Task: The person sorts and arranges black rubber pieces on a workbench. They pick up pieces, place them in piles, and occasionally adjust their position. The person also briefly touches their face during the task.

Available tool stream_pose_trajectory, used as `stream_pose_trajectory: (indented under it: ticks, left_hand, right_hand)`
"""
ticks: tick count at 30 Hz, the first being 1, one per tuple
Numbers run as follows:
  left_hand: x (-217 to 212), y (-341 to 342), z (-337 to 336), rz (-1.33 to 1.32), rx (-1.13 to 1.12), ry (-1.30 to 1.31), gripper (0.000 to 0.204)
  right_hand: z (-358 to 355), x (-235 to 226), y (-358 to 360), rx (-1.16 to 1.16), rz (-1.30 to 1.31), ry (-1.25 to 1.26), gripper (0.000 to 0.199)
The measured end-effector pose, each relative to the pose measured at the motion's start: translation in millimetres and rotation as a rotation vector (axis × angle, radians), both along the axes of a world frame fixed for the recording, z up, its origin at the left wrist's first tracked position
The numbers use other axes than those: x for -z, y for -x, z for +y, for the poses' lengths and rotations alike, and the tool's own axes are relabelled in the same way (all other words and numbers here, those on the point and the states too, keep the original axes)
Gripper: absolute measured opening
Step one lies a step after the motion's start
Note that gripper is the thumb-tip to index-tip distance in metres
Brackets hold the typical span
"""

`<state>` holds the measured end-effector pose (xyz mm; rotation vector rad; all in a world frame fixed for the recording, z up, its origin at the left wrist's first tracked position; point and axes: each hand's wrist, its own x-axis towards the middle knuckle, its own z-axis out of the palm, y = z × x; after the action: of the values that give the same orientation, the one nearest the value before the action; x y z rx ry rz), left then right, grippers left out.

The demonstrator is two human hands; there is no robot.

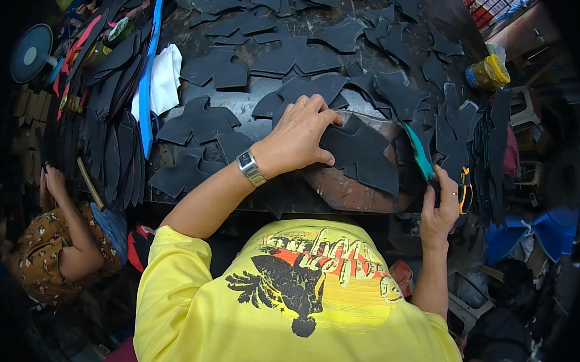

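Black panel (364, 151) is lying on the brown board (339, 189) near the bench (245, 102) edge, left hand (299, 132) holding spread fingers at its side, right hand (441, 205) gripping teal tool (420, 152), surrounding panels (296, 55) looking already cut, remainder unclear.

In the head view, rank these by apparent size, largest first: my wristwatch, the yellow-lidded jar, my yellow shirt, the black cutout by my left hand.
1. Yellow shirt
2. Black cutout
3. Yellow-lidded jar
4. Wristwatch

Upside-down lettering (354, 266) on a yellow shirt (294, 344), black pieces (222, 70) faintly marked, too small to read
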<state>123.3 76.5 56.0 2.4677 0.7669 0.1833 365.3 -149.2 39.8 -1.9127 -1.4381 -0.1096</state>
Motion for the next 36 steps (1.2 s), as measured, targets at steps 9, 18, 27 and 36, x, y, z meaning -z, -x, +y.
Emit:
stream_pose_trajectory:
  ticks: [9, 18, 27, 36]
  left_hand:
    - [14, 11, 5, -0.316, 0.065, 0.236, 0.034]
    - [17, 22, 13, -0.485, -0.056, 0.439, 0.038]
    - [7, 55, 30, -0.434, -0.229, 0.879, 0.034]
    - [1, 67, 31, -0.566, -0.202, 1.047, 0.036]
  right_hand:
    - [2, -1, 7, -0.073, -0.100, 0.170, 0.048]
    - [1, 0, 7, -0.065, -0.175, 0.200, 0.048]
    - [6, -15, 13, -0.064, -0.133, 0.303, 0.050]
    - [12, -39, 20, -0.125, -0.150, 0.467, 0.055]
